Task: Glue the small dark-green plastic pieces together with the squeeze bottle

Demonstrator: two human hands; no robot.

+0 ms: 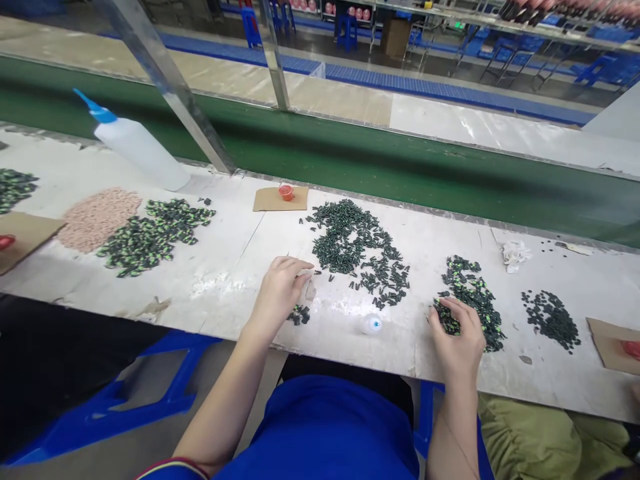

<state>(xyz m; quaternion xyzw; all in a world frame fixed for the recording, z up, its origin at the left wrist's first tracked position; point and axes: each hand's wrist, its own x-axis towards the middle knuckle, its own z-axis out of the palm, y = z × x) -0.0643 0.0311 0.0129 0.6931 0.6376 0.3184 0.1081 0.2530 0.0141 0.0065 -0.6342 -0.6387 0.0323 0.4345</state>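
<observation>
We stretch both forearms forward over the white worktable [220, 247], well apart. Our left hand [280, 290] angles inward, back upward, its fingers reaching right; our right hand [460, 333] bends at the wrist and curls leftward.

Between our hands and a little beyond them lie the dark green pieces [343, 243], small, narrow and glossy, heaped thickly at the far side and scattered more loosely nearer us. The green-flecked pieces [470, 287], black with bright lime marks, lie around our right fingertips, and a few dark pieces [299, 315] sit just below our left hand. A small white bottle [371, 324] with a blue tip stands between our hands.

Our left thumb and forefinger come close together; we cannot tell whether they pinch a piece. Our right thumb and fingers curve around a gap at the pile's edge, and we cannot tell whether their tips grip anything.
</observation>
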